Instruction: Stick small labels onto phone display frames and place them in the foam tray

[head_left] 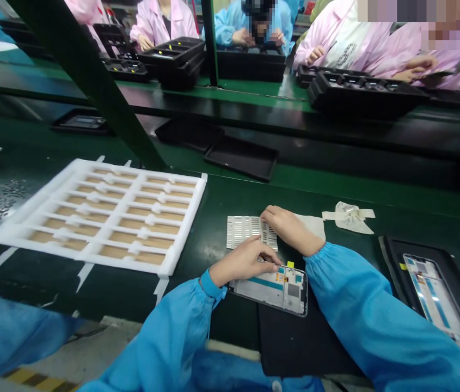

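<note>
My left hand (243, 262) rests on the near end of an opened phone frame (278, 288), fingers curled and pinched on something I cannot make out. My right hand (290, 228) lies just beyond it, fingers bent down onto a white sheet of small silvery stickers (246, 231). The phone frame lies flat on a black mat (295, 337) at the table's near edge. Both arms wear blue sleeves.
A white foam tray (99, 215) with several slots sits to the left. A black tray holding another phone frame (437, 296) lies at the right. Crumpled backing paper (348, 216) lies beyond. Workers in pink and blue coats sit across a conveyor with black trays (360, 92).
</note>
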Tool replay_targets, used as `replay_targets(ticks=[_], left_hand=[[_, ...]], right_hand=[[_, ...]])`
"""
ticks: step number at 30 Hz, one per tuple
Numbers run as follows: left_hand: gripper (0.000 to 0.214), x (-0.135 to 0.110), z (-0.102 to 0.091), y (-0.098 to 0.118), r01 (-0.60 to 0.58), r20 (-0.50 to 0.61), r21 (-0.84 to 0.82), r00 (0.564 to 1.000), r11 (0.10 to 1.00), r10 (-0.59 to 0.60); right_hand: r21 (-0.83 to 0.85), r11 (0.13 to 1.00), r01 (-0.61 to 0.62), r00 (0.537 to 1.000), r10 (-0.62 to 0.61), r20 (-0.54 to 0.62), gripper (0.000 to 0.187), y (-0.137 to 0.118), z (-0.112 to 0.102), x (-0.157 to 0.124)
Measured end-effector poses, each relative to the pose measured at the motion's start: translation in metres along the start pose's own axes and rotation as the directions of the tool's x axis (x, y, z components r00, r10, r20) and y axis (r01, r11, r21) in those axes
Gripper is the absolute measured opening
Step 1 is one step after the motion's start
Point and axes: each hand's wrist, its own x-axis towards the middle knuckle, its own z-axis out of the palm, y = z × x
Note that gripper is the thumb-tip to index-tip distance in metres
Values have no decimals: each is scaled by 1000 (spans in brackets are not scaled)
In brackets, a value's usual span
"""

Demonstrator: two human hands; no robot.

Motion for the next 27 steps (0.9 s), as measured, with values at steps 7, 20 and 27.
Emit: replay_targets(ticks=[7,20,27], left_hand=[[11,1,1,-6,-11,-1,-12,1000,1000,11],[11,1,3,-11,-21,0,-2,1000,1000,21],[13,-10,8,7,-14,-65,95,998,995,20]], right_hand=[[0,994,-114,992,114,-62,18,0,10,2],[221,960,-171,941,225,-252,15,-3,20,-1],[550,827,-115,784,415,-460,6,-3,-26,-8]])
